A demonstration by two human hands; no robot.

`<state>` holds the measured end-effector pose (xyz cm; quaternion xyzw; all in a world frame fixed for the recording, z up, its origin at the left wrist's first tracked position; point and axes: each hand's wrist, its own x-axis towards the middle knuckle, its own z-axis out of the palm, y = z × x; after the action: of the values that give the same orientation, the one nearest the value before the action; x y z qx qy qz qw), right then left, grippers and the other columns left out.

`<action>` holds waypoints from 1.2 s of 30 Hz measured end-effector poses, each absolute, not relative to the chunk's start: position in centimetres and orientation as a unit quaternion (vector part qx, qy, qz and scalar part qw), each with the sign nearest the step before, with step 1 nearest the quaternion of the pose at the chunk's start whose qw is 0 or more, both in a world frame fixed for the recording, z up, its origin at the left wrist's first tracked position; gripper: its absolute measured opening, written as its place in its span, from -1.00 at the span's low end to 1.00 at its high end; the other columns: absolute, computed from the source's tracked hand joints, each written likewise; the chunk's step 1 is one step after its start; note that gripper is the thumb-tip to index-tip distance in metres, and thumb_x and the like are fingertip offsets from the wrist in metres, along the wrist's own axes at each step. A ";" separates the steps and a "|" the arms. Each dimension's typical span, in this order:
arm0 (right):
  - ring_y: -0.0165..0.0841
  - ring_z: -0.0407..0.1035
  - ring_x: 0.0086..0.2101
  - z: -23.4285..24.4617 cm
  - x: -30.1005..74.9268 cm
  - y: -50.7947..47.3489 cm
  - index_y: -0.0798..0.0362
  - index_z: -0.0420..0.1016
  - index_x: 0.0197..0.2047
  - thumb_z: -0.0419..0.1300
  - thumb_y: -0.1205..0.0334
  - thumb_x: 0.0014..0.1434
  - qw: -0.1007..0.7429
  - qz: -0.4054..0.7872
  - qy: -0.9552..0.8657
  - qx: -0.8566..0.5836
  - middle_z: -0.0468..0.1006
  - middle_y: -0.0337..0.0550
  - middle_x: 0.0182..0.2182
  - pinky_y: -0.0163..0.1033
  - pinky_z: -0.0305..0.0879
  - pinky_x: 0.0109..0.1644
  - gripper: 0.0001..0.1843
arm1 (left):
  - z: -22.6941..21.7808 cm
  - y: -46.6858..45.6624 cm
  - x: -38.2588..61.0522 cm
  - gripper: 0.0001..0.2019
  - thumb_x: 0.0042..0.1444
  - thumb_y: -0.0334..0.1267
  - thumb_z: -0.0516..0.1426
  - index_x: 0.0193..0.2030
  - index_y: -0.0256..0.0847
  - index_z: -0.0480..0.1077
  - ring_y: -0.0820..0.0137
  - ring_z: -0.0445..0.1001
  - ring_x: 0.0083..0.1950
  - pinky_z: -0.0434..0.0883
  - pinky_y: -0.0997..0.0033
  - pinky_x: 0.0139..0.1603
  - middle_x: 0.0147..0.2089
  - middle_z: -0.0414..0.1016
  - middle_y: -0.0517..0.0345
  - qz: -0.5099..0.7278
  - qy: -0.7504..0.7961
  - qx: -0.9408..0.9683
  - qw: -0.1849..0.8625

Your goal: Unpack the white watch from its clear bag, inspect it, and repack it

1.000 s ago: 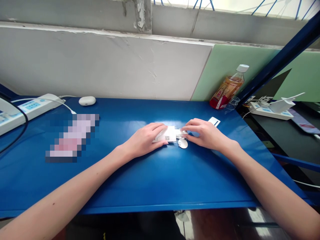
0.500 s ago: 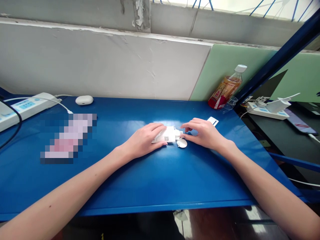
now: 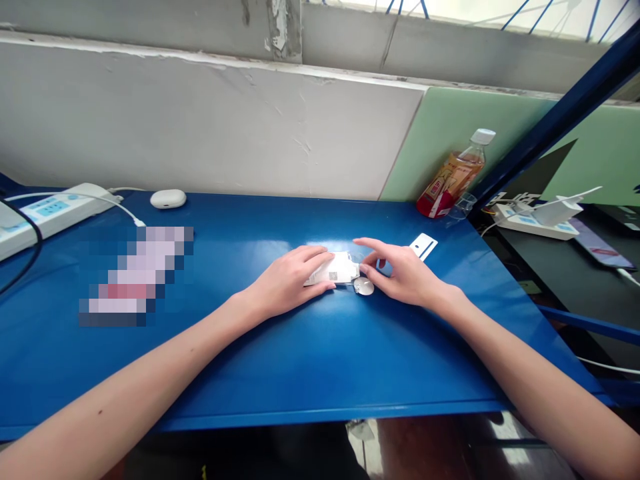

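Observation:
A small white printed packet (image 3: 336, 269) lies flat on the blue table (image 3: 300, 347). My left hand (image 3: 290, 279) holds it at its left end, thumb below and fingers curled over the top. My right hand (image 3: 400, 270) is at the packet's right end, index finger stretched out, thumb touching the packet's edge. A small round white piece (image 3: 363, 287) lies on the table just under my right thumb.
A white slotted tag (image 3: 423, 246) lies behind my right hand. A tea bottle (image 3: 453, 177) leans at the back right. A white earbud case (image 3: 168, 199), a power strip (image 3: 50, 212) with cables and a blurred flat object (image 3: 137, 273) sit at the left. Another power strip (image 3: 537, 219) is beyond the right edge.
My right hand has opened somewhat and shifted slightly left, its index finger now stretched out. The white tag behind it shows more. My left hand has stayed on the packet.

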<state>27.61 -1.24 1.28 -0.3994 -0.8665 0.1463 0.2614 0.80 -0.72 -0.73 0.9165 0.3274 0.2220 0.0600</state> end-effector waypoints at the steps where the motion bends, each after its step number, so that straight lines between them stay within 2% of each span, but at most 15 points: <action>1: -0.26 0.56 -0.31 1.4 27.6 -1.4 0.09 0.29 0.27 0.09 0.30 0.29 0.260 0.157 -0.864 -0.402 0.69 -0.17 -0.29 -0.20 0.39 -0.20 -0.52 | -0.7 -0.7 0.8 -0.55 0.36 -0.03 0.08 0.24 -0.30 0.35 0.08 0.44 0.22 0.45 0.07 0.17 0.21 0.45 -0.21 0.224 0.326 0.917 0.060; 7: -0.22 0.59 -0.20 1.7 27.3 -1.9 0.11 0.03 0.42 0.00 0.38 0.26 0.256 0.213 -0.854 -0.400 0.71 -0.12 -0.15 -0.14 0.41 -0.09 -0.33 | -0.6 -0.7 1.1 -0.55 0.39 -0.02 0.03 0.23 -0.31 0.35 0.07 0.44 0.22 0.46 0.04 0.15 0.20 0.46 -0.23 0.229 0.323 0.917 0.050; 14: -0.25 0.56 -0.17 1.5 27.3 -1.9 0.05 -0.04 0.45 0.00 0.40 0.28 0.233 0.266 -0.850 -0.390 0.68 -0.12 -0.06 -0.15 0.41 -0.06 -0.30 | -0.6 -0.9 1.0 -0.55 0.43 -0.07 -0.02 0.32 -0.25 0.30 0.04 0.37 0.30 0.41 -0.02 0.21 0.28 0.39 -0.24 0.193 0.318 0.927 0.053; 17: -0.29 0.55 -0.26 1.7 27.4 -1.7 0.03 0.13 0.38 0.06 0.39 0.26 0.251 0.244 -0.853 -0.387 0.70 -0.16 -0.13 -0.18 0.42 -0.13 -0.37 | -0.5 -1.0 1.1 -0.53 0.44 -0.06 -0.04 0.34 -0.28 0.29 0.01 0.31 0.35 0.33 -0.06 0.29 0.33 0.34 -0.26 0.175 0.319 0.930 0.055; 20: -0.25 0.53 -0.28 1.7 27.6 -1.3 0.06 0.42 0.15 0.09 0.37 0.25 0.305 0.137 -0.848 -0.411 0.70 -0.14 -0.24 -0.15 0.42 -0.15 -0.59 | -0.4 -1.2 1.1 -0.52 0.45 -0.06 -0.07 0.34 -0.31 0.29 0.00 0.25 0.40 0.26 -0.09 0.34 0.36 0.30 -0.28 0.159 0.326 0.930 0.053; 22: -0.20 0.53 -0.26 1.4 27.7 -0.9 0.07 0.50 0.05 0.09 0.36 0.23 0.318 0.064 -0.836 -0.443 0.69 -0.11 -0.28 -0.11 0.42 -0.14 -0.66 | -0.3 -1.2 1.1 -0.53 0.47 -0.09 -0.11 0.35 -0.30 0.29 0.00 0.23 0.41 0.25 -0.10 0.35 0.37 0.28 -0.27 0.154 0.331 0.929 0.058; 25: -0.16 0.56 -0.31 0.9 27.8 -0.6 0.07 0.55 -0.02 0.09 0.33 0.22 0.295 0.016 -0.826 -0.480 0.68 -0.10 -0.36 -0.08 0.43 -0.18 -0.69 | -0.4 -1.3 1.1 -0.55 0.48 -0.15 -0.14 0.35 -0.28 0.29 0.03 0.24 0.41 0.25 -0.10 0.35 0.37 0.29 -0.24 0.158 0.333 0.927 0.067; 28: -0.19 0.57 -0.35 0.5 27.8 -0.7 0.05 0.57 -0.04 0.08 0.32 0.23 0.286 0.020 -0.836 -0.469 0.68 -0.12 -0.40 -0.11 0.44 -0.21 -0.70 | -0.5 -1.2 1.1 -0.56 0.47 -0.17 -0.13 0.33 -0.30 0.31 0.03 0.27 0.39 0.27 -0.08 0.34 0.35 0.32 -0.26 0.166 0.332 0.926 0.067; 32: -0.23 0.57 -0.31 0.9 27.5 -1.2 0.05 0.55 -0.02 0.08 0.33 0.27 0.317 0.061 -0.858 -0.401 0.70 -0.13 -0.32 -0.13 0.46 -0.18 -0.72 | -0.6 -1.2 1.1 -0.56 0.46 -0.17 -0.11 0.32 -0.29 0.31 0.03 0.32 0.35 0.31 -0.08 0.31 0.32 0.35 -0.25 0.175 0.327 0.927 0.059; 36: -0.21 0.57 -0.17 1.4 27.3 -1.4 0.04 0.56 -0.03 0.12 0.34 0.26 0.308 0.103 -0.877 -0.354 0.70 -0.07 -0.17 -0.11 0.49 -0.07 -0.74 | -0.5 -1.2 1.2 -0.55 0.45 -0.16 -0.12 0.31 -0.32 0.32 0.00 0.34 0.32 0.35 -0.11 0.27 0.30 0.36 -0.29 0.183 0.325 0.926 0.059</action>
<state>27.25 -1.42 1.37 -0.3536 -0.8772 0.1034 0.3078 1.17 -1.20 -0.52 0.9261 0.3246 0.1828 0.0589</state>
